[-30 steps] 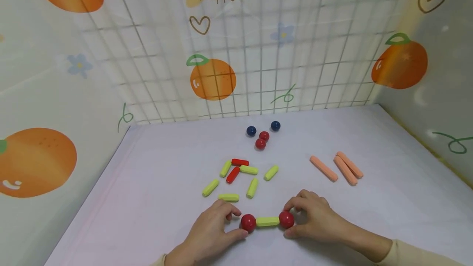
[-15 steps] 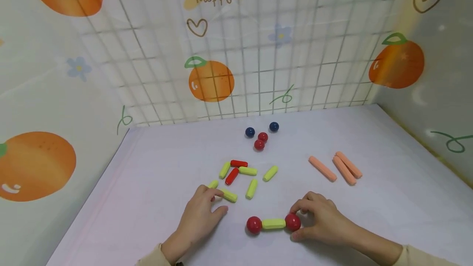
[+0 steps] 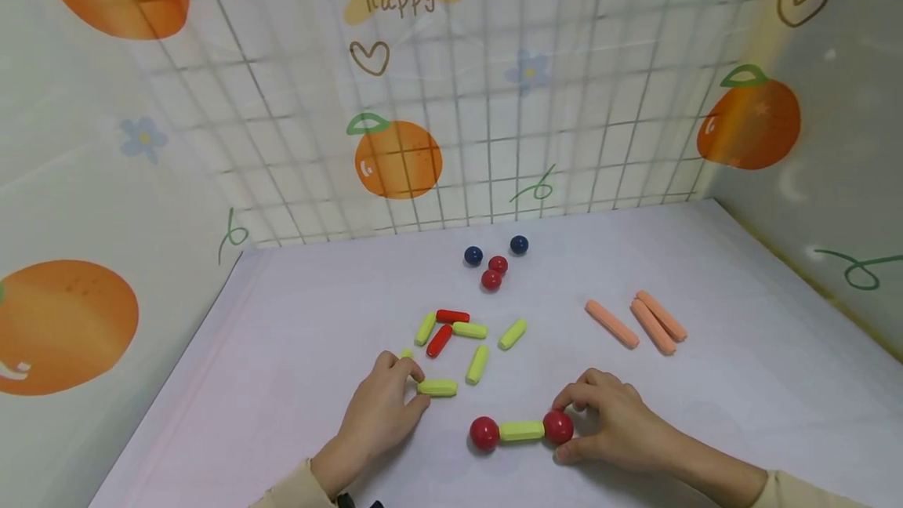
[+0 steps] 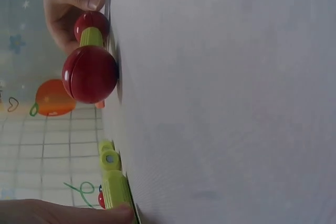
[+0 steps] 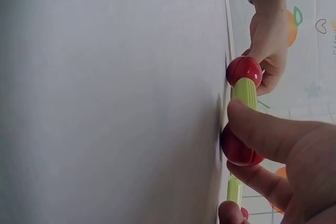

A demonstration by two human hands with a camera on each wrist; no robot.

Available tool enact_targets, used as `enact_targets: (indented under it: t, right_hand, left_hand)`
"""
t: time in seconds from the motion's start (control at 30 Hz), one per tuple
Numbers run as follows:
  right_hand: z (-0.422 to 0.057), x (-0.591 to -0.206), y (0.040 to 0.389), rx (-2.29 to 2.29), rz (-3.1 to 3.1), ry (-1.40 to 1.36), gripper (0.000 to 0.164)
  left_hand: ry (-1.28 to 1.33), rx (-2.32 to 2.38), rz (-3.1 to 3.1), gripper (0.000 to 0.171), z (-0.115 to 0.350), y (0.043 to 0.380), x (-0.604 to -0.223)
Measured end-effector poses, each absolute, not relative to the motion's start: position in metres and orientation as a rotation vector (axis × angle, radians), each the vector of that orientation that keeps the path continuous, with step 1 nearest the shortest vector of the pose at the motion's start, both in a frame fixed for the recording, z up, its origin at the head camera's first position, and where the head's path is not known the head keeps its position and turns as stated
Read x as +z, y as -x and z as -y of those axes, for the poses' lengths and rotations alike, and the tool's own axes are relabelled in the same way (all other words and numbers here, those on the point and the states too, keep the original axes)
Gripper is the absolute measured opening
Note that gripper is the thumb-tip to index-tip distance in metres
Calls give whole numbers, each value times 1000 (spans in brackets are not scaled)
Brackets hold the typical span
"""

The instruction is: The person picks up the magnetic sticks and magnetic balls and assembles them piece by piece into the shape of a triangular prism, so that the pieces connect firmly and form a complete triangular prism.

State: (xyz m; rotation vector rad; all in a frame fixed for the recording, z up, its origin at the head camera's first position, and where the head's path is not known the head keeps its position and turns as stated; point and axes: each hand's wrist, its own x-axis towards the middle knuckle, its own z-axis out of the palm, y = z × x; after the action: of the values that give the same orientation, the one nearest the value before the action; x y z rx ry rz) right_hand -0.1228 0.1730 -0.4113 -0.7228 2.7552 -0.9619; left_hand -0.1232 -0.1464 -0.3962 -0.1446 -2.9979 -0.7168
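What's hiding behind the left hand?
Behind the left hand, the tip of a yellow stick shows in the head view. The hand covers the rest, so its other end can't be seen.

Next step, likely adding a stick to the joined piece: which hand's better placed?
Left, I'd judge: the left hand pinches a loose yellow-green stick, with the left red ball of the joined piece nearby. The right hand grips the right red ball, so seems better for steadying.
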Motion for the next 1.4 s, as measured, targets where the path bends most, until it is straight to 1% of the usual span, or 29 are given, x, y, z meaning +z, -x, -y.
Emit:
enact_targets:
  t: [0.13, 0.47, 0.63, 0.8, 1.03, 1.2, 1.4]
  right_hand:
    - [-173, -411, 123, -966, -2753, 720, 38]
    - [-174, -412, 122, -969, -2742, 714, 38]
    - [-174, -412, 122, -984, -2729, 705, 37]
    - [-173, -412, 121, -992, -2725, 717, 37]
    - [-170, -412, 121, -987, -2703, 706, 37]
    - [-168, -411, 120, -985, -2699, 704, 38]
    - [-167, -410, 119, -983, -2706, 701, 38]
  left_hand:
    - [173, -722, 3030, 28, 144, 123, -396]
    - [184, -705, 3054, 17, 141, 122, -394]
    - [177, -723, 3074, 17, 140, 121, -394]
    - [196, -922, 3059, 17, 136, 118, -392]
    - [149, -1288, 3014, 24, 120, 115, -391]
    - [113, -1404, 3028, 25, 111, 115, -393]
    - [77, -1439, 3049, 26, 105, 114, -393]
